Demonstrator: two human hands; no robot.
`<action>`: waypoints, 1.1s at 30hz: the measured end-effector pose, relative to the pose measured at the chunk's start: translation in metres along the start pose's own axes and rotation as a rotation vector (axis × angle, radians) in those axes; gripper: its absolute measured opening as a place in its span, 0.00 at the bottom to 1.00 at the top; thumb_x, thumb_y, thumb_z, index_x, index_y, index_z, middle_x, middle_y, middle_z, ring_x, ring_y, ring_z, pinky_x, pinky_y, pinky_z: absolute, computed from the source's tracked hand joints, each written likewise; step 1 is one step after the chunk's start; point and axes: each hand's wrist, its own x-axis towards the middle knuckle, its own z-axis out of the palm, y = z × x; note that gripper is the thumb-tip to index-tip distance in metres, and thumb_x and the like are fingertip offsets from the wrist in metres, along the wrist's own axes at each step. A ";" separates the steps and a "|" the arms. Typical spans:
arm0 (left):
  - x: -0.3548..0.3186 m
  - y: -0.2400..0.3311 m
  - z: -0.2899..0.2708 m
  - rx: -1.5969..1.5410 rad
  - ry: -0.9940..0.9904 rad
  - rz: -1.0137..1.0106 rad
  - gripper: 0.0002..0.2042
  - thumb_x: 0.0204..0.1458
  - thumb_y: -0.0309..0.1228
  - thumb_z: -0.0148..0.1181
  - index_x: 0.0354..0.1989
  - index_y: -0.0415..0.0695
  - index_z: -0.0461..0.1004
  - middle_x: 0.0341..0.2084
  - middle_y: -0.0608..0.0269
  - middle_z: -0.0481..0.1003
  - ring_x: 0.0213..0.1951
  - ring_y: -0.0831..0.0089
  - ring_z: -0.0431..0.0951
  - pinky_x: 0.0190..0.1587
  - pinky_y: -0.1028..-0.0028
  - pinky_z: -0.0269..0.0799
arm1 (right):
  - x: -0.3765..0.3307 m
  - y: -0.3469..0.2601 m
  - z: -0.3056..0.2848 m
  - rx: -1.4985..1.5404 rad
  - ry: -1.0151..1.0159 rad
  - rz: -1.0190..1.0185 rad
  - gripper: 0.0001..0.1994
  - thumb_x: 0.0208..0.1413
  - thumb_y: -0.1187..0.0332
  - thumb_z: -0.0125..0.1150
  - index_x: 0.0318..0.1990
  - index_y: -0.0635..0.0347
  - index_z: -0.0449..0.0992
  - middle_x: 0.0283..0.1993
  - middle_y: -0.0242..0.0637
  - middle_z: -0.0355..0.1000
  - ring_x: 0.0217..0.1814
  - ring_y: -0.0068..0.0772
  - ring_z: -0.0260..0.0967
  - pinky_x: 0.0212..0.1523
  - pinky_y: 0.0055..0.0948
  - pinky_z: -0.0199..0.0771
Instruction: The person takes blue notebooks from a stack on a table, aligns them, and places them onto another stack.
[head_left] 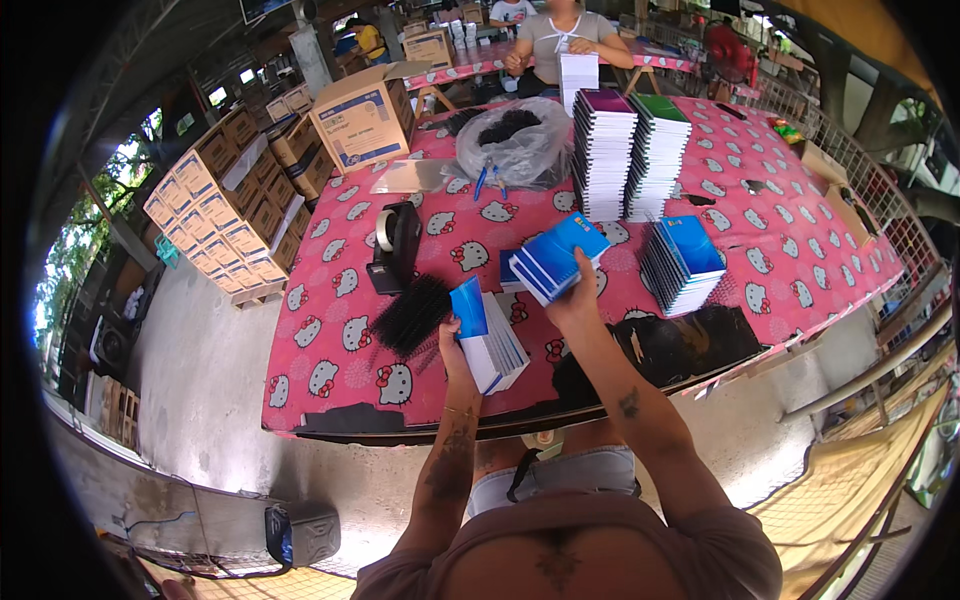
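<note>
My left hand point(452, 338) is closed around the side of a thick stack of blue-covered notebooks point(495, 350), tilted so that its white page edges face me. To its right, my right hand point(578, 298) grips a smaller bundle of blue notebooks point(555, 255), thumb on top. Another blue notebook point(510, 268) lies partly hidden beneath that bundle. A pile of black spiral binding coils point(412, 316) rests just left of my left hand. Farther right stands a pile of spiral-bound blue notebooks point(687, 262).
A black tape dispenser point(396, 248) stands behind the coils. Tall notebook stacks with purple point(604, 150) and green point(657, 160) covers rise at the back, beside a plastic bag of coils point(512, 145) and blue-handled pliers point(492, 182). Cartons point(362, 120) stand left. Across the table sits a person point(565, 50).
</note>
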 end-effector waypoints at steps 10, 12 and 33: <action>0.002 -0.002 -0.001 0.007 0.061 0.010 0.20 0.47 0.45 0.60 0.44 0.43 0.74 0.36 0.57 0.78 0.39 0.61 0.80 0.47 0.63 0.76 | 0.056 0.046 0.045 -0.062 0.605 -0.178 0.23 0.60 0.60 0.65 0.57 0.62 0.67 0.53 0.39 0.73 0.49 0.41 0.75 0.48 0.47 0.78; 0.000 0.000 -0.001 0.011 0.066 0.000 0.18 0.47 0.44 0.60 0.42 0.45 0.74 0.36 0.58 0.78 0.38 0.61 0.80 0.47 0.63 0.76 | 0.057 0.044 0.047 -0.153 0.610 -0.167 0.27 0.60 0.68 0.65 0.58 0.70 0.56 0.52 0.46 0.71 0.46 0.44 0.76 0.46 0.45 0.83; -0.016 0.019 -0.005 -0.011 0.062 0.070 0.13 0.48 0.39 0.60 0.40 0.50 0.71 0.34 0.67 0.74 0.38 0.67 0.78 0.47 0.66 0.74 | 0.027 0.047 0.031 -0.570 0.398 0.170 0.34 0.52 0.47 0.70 0.61 0.56 0.70 0.67 0.40 0.64 0.62 0.41 0.65 0.60 0.46 0.66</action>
